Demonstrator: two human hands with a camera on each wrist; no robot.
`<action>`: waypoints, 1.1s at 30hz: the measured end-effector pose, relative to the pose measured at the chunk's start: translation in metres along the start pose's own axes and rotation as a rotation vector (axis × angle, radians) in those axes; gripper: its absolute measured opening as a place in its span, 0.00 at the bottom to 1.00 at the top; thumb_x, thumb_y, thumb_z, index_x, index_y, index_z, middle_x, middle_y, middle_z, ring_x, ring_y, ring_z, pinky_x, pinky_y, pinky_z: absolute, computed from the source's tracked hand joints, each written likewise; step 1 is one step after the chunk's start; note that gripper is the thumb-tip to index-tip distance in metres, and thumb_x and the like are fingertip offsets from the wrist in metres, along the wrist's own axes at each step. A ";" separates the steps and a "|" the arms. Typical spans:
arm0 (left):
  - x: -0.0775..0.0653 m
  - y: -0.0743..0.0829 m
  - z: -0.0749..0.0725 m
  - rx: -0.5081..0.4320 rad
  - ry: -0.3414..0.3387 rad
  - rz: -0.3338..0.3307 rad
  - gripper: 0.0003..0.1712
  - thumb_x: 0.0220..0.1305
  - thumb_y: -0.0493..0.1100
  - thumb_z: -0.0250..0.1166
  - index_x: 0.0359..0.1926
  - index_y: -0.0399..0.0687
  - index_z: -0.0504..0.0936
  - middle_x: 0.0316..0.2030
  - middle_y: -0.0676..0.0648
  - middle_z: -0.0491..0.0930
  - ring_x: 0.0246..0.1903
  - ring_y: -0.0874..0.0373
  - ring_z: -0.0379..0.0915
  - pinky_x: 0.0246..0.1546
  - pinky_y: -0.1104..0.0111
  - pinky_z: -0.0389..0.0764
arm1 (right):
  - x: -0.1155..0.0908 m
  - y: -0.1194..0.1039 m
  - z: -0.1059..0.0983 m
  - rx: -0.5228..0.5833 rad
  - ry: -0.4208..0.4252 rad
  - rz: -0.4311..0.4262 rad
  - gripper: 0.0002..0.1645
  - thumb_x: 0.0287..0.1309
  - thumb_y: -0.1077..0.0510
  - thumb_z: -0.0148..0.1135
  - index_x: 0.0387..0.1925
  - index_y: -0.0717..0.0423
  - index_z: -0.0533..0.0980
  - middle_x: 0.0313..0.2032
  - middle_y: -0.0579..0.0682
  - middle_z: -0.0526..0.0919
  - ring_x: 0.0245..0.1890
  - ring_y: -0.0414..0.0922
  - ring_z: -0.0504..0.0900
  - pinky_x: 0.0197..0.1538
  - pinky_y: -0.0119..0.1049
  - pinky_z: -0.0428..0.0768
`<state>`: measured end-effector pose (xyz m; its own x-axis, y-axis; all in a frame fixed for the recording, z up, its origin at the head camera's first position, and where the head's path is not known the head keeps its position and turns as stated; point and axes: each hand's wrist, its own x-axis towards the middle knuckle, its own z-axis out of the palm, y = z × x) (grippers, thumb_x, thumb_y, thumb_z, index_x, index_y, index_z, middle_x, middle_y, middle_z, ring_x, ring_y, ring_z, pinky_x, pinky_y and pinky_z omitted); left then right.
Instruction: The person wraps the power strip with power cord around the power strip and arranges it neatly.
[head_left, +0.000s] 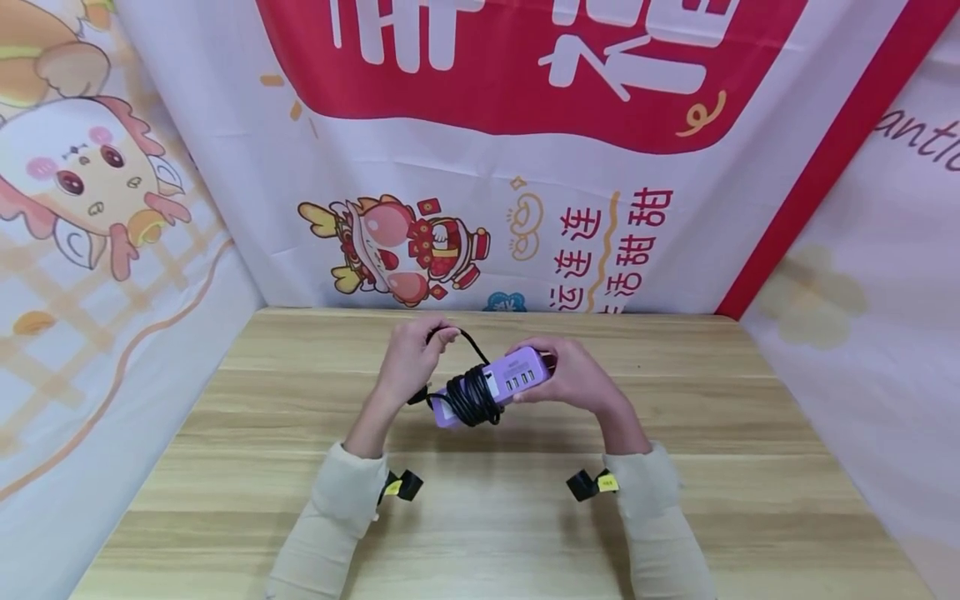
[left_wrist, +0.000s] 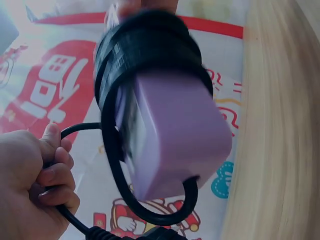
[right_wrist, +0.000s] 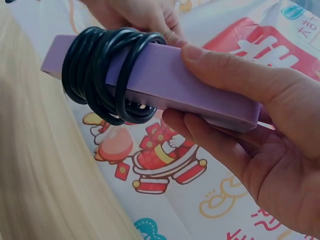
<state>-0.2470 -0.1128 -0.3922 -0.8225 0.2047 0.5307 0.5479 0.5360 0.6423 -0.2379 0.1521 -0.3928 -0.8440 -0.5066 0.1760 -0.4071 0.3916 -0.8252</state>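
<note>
A purple power strip (head_left: 517, 372) with several USB ports is held above the table, tilted with its right end higher. My right hand (head_left: 573, 375) grips that end, thumb on one side and fingers on the other, as the right wrist view shows on the strip's purple casing (right_wrist: 200, 82). Several loops of black cord (head_left: 472, 396) wrap round its other half. With curled fingers my left hand (head_left: 411, 358) holds a free stretch of the cord (left_wrist: 80, 127) just left of the strip. Below that hand, the cord's thicker ribbed end (left_wrist: 102, 233) hangs down.
The wooden table (head_left: 480, 517) lies beneath both hands. A printed cloth (head_left: 450, 158) with red and white designs rises at its back edge, and more printed cloth hangs at the left (head_left: 90, 333) and right (head_left: 847, 350). Small black devices with yellow labels sit at both cuffs.
</note>
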 end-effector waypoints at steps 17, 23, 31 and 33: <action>-0.013 0.036 0.013 0.033 -0.213 0.060 0.14 0.76 0.39 0.54 0.50 0.37 0.82 0.32 0.45 0.83 0.29 0.58 0.74 0.30 0.70 0.79 | 0.002 0.008 -0.004 -0.024 0.271 0.093 0.36 0.42 0.55 0.82 0.56 0.51 0.79 0.50 0.53 0.84 0.45 0.50 0.83 0.49 0.45 0.85; -0.015 0.042 0.019 0.007 -0.157 0.102 0.13 0.75 0.38 0.54 0.51 0.36 0.82 0.27 0.47 0.78 0.26 0.61 0.71 0.28 0.72 0.75 | 0.003 0.005 0.001 -0.061 0.329 0.055 0.38 0.42 0.56 0.83 0.57 0.56 0.78 0.50 0.54 0.85 0.45 0.49 0.84 0.48 0.45 0.85; -0.017 0.045 0.022 0.016 -0.136 0.143 0.14 0.74 0.36 0.56 0.53 0.34 0.82 0.28 0.46 0.80 0.28 0.60 0.73 0.32 0.69 0.78 | 0.004 0.003 0.003 -0.071 0.349 -0.017 0.36 0.41 0.60 0.82 0.55 0.56 0.79 0.48 0.55 0.85 0.43 0.49 0.84 0.45 0.43 0.86; -0.017 0.047 0.023 0.011 -0.136 0.159 0.14 0.73 0.35 0.57 0.53 0.33 0.82 0.29 0.45 0.81 0.29 0.58 0.74 0.34 0.66 0.80 | 0.004 0.003 0.005 -0.081 0.360 -0.031 0.35 0.41 0.60 0.82 0.55 0.55 0.79 0.48 0.54 0.85 0.43 0.49 0.84 0.45 0.44 0.85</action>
<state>-0.2111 -0.0724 -0.3840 -0.7392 0.3960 0.5447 0.6714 0.4965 0.5502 -0.2413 0.1475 -0.3970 -0.8938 -0.2218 0.3899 -0.4485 0.4470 -0.7740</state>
